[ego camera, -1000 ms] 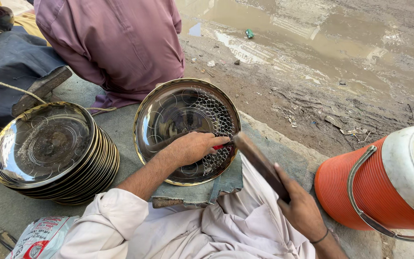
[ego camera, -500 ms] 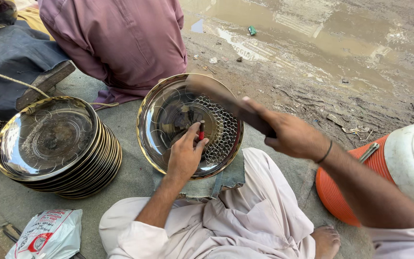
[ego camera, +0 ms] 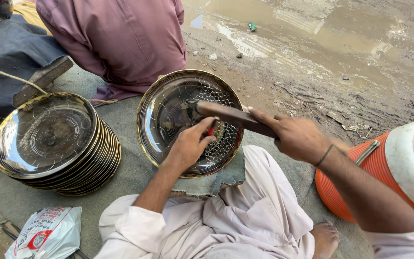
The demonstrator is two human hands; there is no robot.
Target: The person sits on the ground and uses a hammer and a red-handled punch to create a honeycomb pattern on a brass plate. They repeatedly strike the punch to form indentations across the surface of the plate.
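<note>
White printed bag (ego camera: 49, 232) beside plates (ego camera: 53, 139)

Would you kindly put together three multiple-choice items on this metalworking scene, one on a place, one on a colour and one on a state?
1. Where is the stack of metal plates?
A. To the left of the plate being worked
B. On top of the cooler
C. In the puddle

2. What colour is the body of the cooler?
A. Blue
B. Green
C. Orange

3. What is the right hand doing?
A. Lying open on the ground
B. Gripping a flat wooden bar over the plate
C. Holding a cup

Answers:
1. A, the stack sits left of the patterned plate.
2. C, its ribbed wall is orange with a white lid.
3. B, the fingers close around the bar, above the left hand that pinches a small red-tipped tool.
</note>
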